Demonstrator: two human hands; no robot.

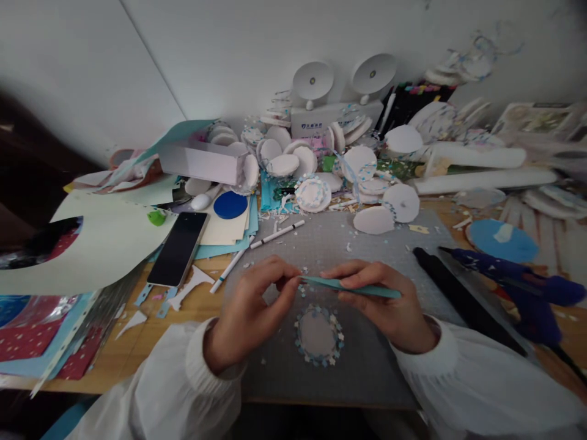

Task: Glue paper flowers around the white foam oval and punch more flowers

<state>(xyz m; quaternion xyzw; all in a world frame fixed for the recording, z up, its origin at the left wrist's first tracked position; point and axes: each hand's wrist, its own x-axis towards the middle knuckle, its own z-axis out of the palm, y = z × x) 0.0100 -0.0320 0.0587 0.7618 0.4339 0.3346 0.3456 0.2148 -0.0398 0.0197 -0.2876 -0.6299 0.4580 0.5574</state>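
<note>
My right hand [383, 302] grips teal tweezers [351, 286] that point left, their tip meeting the pinched fingertips of my left hand [250, 308]. What sits between those left fingertips is too small to make out. Both hands hover over a grey cutting mat [367, 360]. Just below them lies a white disc [318, 335] ringed with tiny blue and white paper flowers. Small paper bits are scattered near the tweezers' tip.
A black phone [178, 249] lies left of the mat beside white pens [277, 234]. A blue glue gun [518, 287] and a black ruler [463, 299] lie to the right. Several white discs [373, 220], a white box [202, 162] and paper sheets crowd the back and left.
</note>
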